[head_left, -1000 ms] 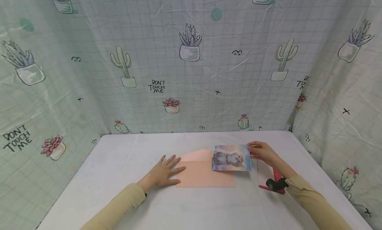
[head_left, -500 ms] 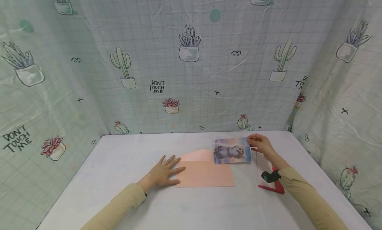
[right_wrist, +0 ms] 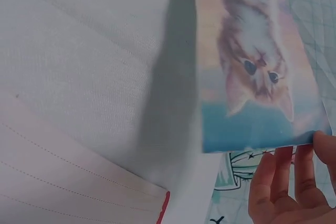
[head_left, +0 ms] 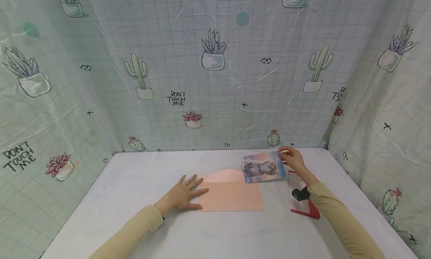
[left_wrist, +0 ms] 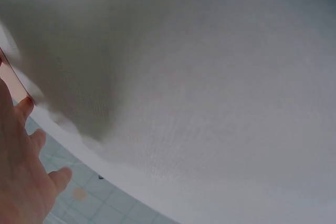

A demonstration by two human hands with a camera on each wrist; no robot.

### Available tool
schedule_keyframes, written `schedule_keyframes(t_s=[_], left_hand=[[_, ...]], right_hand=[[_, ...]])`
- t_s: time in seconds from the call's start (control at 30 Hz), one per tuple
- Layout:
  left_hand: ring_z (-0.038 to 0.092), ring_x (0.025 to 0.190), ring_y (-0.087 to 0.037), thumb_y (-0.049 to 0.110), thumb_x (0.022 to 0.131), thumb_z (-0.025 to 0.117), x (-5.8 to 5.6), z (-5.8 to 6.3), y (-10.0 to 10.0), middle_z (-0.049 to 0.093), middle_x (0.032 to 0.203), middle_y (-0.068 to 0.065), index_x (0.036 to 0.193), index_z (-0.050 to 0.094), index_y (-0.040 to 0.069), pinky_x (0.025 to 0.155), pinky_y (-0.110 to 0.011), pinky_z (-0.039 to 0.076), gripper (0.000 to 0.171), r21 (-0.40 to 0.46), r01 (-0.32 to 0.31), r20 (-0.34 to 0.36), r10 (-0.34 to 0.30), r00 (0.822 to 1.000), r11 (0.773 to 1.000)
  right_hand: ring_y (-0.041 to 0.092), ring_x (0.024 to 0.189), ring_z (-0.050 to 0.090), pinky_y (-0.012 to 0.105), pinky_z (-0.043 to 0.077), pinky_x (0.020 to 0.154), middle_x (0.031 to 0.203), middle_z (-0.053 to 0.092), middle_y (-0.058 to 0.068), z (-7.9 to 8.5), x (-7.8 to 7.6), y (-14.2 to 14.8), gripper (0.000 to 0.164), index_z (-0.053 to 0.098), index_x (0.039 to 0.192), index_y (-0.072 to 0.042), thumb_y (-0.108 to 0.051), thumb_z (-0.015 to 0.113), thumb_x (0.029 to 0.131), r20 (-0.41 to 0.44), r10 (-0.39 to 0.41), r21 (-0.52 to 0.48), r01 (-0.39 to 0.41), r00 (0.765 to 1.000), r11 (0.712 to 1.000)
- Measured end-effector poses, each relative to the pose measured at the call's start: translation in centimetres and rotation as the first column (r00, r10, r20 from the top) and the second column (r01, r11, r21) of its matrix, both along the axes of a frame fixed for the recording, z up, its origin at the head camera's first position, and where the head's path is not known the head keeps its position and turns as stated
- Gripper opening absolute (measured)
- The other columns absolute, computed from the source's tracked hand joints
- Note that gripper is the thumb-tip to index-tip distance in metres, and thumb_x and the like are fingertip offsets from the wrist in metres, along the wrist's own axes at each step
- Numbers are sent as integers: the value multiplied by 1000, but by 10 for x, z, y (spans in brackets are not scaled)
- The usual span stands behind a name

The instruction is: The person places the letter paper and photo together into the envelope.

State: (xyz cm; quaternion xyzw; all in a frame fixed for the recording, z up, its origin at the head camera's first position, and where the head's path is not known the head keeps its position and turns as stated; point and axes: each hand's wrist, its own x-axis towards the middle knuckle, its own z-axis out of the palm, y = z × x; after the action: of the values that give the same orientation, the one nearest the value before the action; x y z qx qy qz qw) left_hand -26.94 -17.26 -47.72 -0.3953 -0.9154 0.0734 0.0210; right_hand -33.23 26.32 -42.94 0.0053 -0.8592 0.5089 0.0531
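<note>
White table (head_left: pixel 215 234) (cactus-print cloth (head_left: pixel 215 85) behind); left fingers (head_left: pixel 198 192) spread, right fingers (right_wrist: pixel 305 174) pinch a kitten picture (head_left: pixel 263 167).

White-surfaced bench (head_left: pixel 215 234), peach envelope (head_left: pixel 232 196) lying flat near centre, flap unfolded toward far edge, red-edged white sheet (head_left: pixel 297 182) to its right, set apart.

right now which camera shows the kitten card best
The right wrist view: there the kitten card appears large, the kitten's eyes and ears clear, though the top is cropped. The head view shows nearly all of it, but small; the left wrist view shows none.
</note>
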Motion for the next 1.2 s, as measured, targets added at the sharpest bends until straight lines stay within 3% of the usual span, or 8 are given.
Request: schedule_keyframes(t_s=[0.2,0.47,0.7,0.87,0.97,1.2], left_hand=[[20,136,-33,70,77,41,0,3,1,25,148,-6,138,30,35,104,-59,19,71,-10,-27,56,27,998,1000],[19,136,-33,71,76,40,1,4,0,25,147,-5,138,30,35,104,-59,19,72,-9,-34,62,34,997,999],[18,137,-32,72,76,40,0,2,1,24,148,-5,138,29,36,105,-58,18,73,-10,-42,72,43,996,999],[17,137,-33,71,76,40,1,4,2,24,148,-5,138,29,35,105,-59,18,73,-2,-50,85,50,995,999],[19,136,-35,70,76,43,1,5,3,25,148,-7,138,31,33,104,-60,18,73,6,-46,83,46,996,999],[20,135,-37,68,76,44,3,9,3,25,147,-8,138,32,32,104,-60,19,73,14,-51,113,49,992,999]], right_hand=[[6,75,55,33,54,71,106,57,27,-3,-7,-2,27,53,114,1,-13,48,92,-49,1,19,0,999,1000],[4,73,57,27,53,67,108,56,26,-4,-12,-9,31,51,119,2,-14,47,92,-11,38,-31,-39,999,999],[4,69,57,24,50,64,100,60,13,-5,-17,-17,34,50,119,2,-18,51,91,56,84,-98,-78,995,992],[6,66,56,24,49,60,87,63,1,-16,-25,-16,31,57,110,-4,-24,58,86,-3,179,-178,-177,984,968],[7,66,55,25,48,59,85,62,-1,-17,-25,-19,31,59,106,-6,-29,59,85,-7,202,-169,-200,979,965],[7,68,56,25,49,62,94,61,15,-12,-21,-33,30,52,113,6,-14,51,90,67,110,-74,-105,992,992]])
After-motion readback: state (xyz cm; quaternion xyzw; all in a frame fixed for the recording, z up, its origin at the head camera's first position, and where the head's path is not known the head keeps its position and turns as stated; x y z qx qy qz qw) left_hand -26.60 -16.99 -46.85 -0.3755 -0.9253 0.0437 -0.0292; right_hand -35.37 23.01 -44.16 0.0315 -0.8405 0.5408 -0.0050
